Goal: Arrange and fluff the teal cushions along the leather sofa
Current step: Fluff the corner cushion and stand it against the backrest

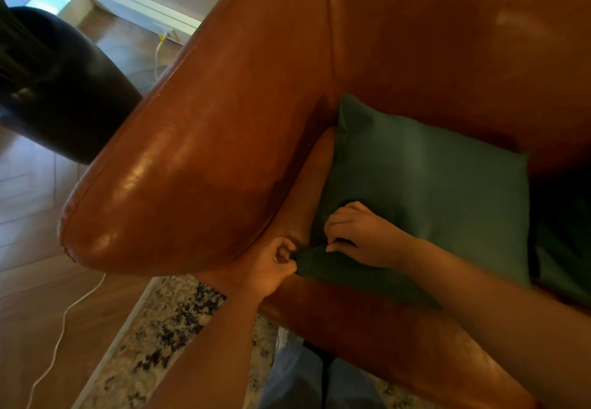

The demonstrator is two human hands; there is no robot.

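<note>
At the seat's front edge my left hand (275,264) pinches the cushion (425,197) corner; right hand (358,236) grips the fabric just beside it, fingers curled. Cushion lies on the sofa (224,120) seat vs. backrest, near the armrest. Poss. a 2nd cushion (563,248) at right, too dark to tell.

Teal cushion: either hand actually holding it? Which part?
Both. The left hand and right hand pinch the teal cushion at its near corner, the one by the sofa arm; the cushion rests on the seat.
</note>
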